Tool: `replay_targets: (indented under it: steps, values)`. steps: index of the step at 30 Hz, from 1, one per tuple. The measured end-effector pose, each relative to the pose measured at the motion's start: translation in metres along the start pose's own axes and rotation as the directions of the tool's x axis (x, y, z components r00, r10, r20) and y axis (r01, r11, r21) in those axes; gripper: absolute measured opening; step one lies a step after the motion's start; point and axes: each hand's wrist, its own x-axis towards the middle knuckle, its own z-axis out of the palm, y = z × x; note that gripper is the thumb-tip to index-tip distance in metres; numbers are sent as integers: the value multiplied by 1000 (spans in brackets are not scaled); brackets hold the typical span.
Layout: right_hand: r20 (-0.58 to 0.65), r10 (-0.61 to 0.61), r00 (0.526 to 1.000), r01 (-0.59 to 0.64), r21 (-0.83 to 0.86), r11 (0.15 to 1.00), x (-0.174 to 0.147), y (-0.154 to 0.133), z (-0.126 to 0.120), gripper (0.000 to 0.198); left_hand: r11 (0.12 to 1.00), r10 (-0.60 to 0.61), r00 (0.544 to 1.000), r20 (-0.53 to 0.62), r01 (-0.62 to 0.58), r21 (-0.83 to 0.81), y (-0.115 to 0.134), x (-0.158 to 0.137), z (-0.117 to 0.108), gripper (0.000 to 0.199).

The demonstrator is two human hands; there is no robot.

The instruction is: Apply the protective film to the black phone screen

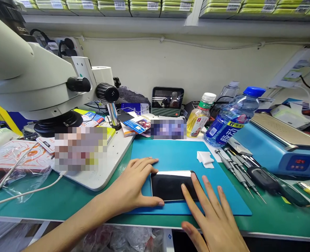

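A smartphone [167,187] with a dark screen lies sideways on a blue mat [167,150], a bright reflection along its far edge. My left hand [135,185] grips its left end, thumb at the near edge and fingers around the far corner. Over the right end, my right hand [212,217] is spread open, with the index fingertip on the screen and the middle finger by the far right corner. The other fingers stretch out over the mat, and the thumb hangs near the table's front edge. A crumpled white wipe [205,159] rests behind the right hand.
A microscope [34,80] towers at the left on a white base [99,178]. Several screwdrivers [235,169] lie right of the mat, beside a blue heating device [288,150]. Two drink bottles [231,117] [200,117] and a small screen [167,98] stand at the back.
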Motion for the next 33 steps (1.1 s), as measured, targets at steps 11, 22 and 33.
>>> replay_targets:
  steps: [11, 22, 33]
  values:
    - [-24, 60, 998, -58, 74, 996, 43, -18, 10, 63, 999, 52, 999, -3, -52, 0, -6, -1, 4, 62]
    - [-227, 307, 924, -151, 522, 839, 42, -1, -16, 7, 999, -34, 999, 22, 34, 0, -2, -3, 5, 63]
    - [-142, 516, 845, -288, 691, 663, 42, 30, -4, 12, 1000, -25, 999, 37, 25, -2, 0, -3, 0, 63]
